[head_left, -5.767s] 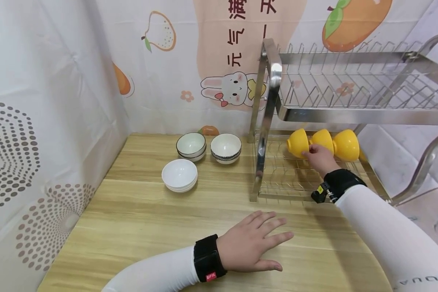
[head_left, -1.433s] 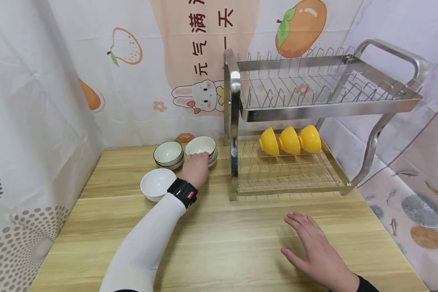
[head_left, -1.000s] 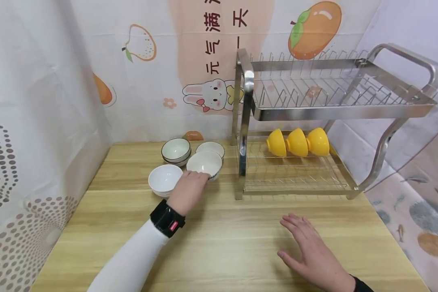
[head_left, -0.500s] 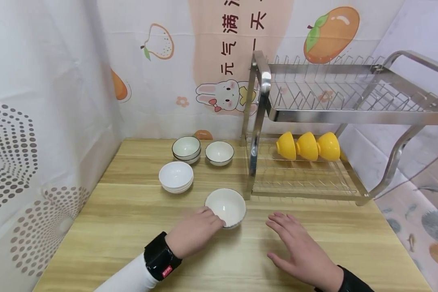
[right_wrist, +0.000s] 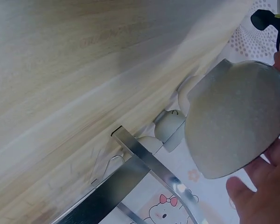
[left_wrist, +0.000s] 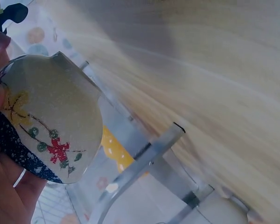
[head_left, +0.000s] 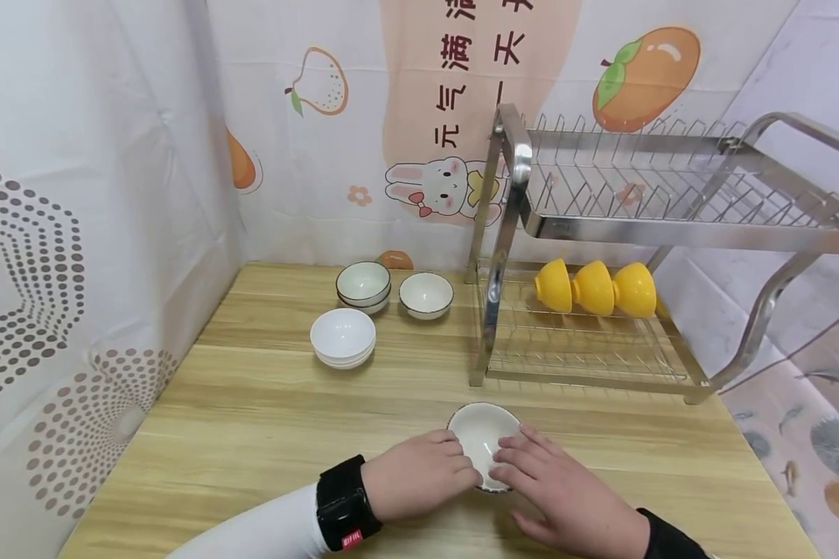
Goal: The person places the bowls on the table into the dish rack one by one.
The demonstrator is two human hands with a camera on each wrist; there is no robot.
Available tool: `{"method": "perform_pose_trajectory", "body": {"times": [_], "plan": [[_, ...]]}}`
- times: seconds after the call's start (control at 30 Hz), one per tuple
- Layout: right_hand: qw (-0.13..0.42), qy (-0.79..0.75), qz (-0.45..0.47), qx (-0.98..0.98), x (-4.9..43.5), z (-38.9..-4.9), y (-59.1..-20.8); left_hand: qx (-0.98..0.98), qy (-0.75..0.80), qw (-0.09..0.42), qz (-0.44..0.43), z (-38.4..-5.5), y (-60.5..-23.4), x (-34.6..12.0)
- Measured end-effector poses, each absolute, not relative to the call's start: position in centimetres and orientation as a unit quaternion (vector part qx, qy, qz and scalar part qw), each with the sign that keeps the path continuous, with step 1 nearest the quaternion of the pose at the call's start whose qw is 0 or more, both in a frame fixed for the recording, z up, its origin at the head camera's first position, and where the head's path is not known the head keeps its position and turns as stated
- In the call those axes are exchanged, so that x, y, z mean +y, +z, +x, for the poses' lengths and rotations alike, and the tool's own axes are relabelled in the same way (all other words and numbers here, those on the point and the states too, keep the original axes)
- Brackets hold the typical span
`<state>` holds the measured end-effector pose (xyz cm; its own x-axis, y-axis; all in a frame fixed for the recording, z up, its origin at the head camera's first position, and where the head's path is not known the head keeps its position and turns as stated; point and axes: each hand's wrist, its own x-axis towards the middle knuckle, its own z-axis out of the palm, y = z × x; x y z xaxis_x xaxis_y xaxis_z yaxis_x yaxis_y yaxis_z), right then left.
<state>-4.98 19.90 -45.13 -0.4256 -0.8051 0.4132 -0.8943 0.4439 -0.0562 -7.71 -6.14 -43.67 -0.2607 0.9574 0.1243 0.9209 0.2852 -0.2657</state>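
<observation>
A cream bowl with a dark rim [head_left: 481, 431] is held off the table in front of the rack. In the left wrist view the bowl's outer wall [left_wrist: 56, 116] shows a red flower, leaves and a speckled blue band. My left hand [head_left: 419, 475] grips its left rim, thumb and fingers on either side of the wall. My right hand [head_left: 566, 493] reaches the bowl's right side with fingers extended over the rim and thumb apart. In the right wrist view the bowl [right_wrist: 238, 116] hides part of those fingers.
A two-tier metal dish rack [head_left: 643, 229] stands at right; yellow bowls [head_left: 593, 288] lie sideways on its lower tier. Back left on the wooden table [head_left: 252, 435] are stacked white bowls [head_left: 342, 335], stacked dark-rimmed bowls [head_left: 363, 283] and a single bowl [head_left: 426, 295].
My left hand has taken the upper bowl off the back right stack and brought it forward and right, to my right hand. My right hand earlier left the yellow bowls in the rack.
</observation>
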Motion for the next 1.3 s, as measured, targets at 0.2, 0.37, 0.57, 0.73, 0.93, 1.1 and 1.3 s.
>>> {"method": "perform_pose_trajectory", "body": {"times": [0.2, 0.37, 0.57, 0.73, 0.93, 1.1, 1.3], "plan": [[0.168, 0.141, 0.525, -0.822, 19.8, -5.0, -45.6, -0.79, 0.053, 0.117, -0.599, -7.6, -44.3, -5.6], [0.159, 0.133, 0.521, -0.828, 19.8, -4.9, -45.7, -0.791, 0.044, 0.107, -0.6, -7.6, -44.6, -5.4], [0.137, 0.115, 0.506, -0.844, 20.1, -4.8, -45.9, -0.791, 0.04, 0.105, -0.601, -7.7, -44.9, -5.1], [0.158, 0.112, 0.5, -0.844, 20.2, -4.8, -46.2, -0.79, 0.047, 0.109, -0.602, -8.0, -45.0, -4.9], [0.169, 0.117, 0.494, -0.845, 20.4, -5.0, -46.4, -0.789, 0.046, 0.12, -0.6, -8.4, -44.9, -4.6], [0.169, 0.123, 0.488, -0.847, 20.7, -5.1, -46.4, -0.79, 0.04, 0.12, -0.599, -8.5, -44.9, -4.4], [0.188, 0.152, 0.473, -0.847, 21.2, -5.2, -46.6, -0.798, 0.008, 0.141, -0.586, -8.7, -44.7, -4.0]]}}
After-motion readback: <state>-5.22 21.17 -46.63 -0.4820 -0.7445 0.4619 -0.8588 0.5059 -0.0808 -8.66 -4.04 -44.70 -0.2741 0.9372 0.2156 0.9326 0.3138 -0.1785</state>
